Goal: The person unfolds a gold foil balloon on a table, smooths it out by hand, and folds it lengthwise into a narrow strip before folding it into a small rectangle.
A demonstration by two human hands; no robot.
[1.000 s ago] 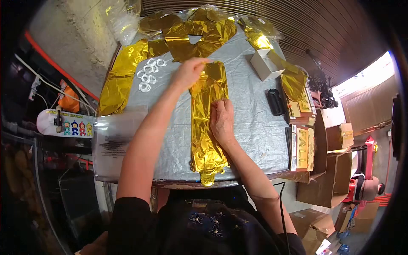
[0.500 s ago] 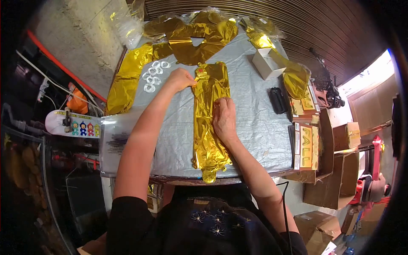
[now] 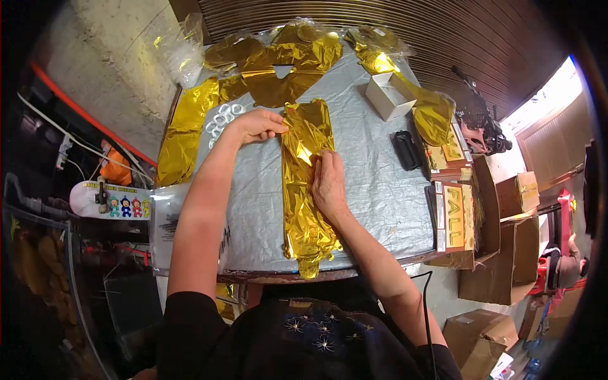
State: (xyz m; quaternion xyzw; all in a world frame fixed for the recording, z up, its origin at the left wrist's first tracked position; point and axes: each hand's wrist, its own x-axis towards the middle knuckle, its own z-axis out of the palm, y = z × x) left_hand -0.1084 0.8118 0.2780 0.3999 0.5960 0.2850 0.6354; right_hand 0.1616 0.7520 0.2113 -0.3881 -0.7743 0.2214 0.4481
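A long folded gold foil piece (image 3: 299,202) lies on the silver-covered table, its narrow end at the front edge. My left hand (image 3: 258,125) pinches its upper left edge between thumb and fingers. My right hand (image 3: 329,183) rests against its right side, fingertips on the foil and fingers together; nothing held shows under them. Just left of my left hand lie several white ribbon rolls (image 3: 229,111), partly covered by my wrist. Beyond the far end of the piece, another gold foil sheet (image 3: 278,85) is spread out.
More gold foil (image 3: 180,149) lies at the table's left edge. To the right are an open white box (image 3: 387,101), a black tray (image 3: 406,151) and boxes marked FALL (image 3: 455,216). Clear plastic bags (image 3: 183,54) sit at the back left. Cardboard boxes (image 3: 500,259) stand beyond the right edge.
My left hand has moved slightly left and down along the foil's upper edge. The folded flap near the top now lies flatter. The whole view has shifted a little.
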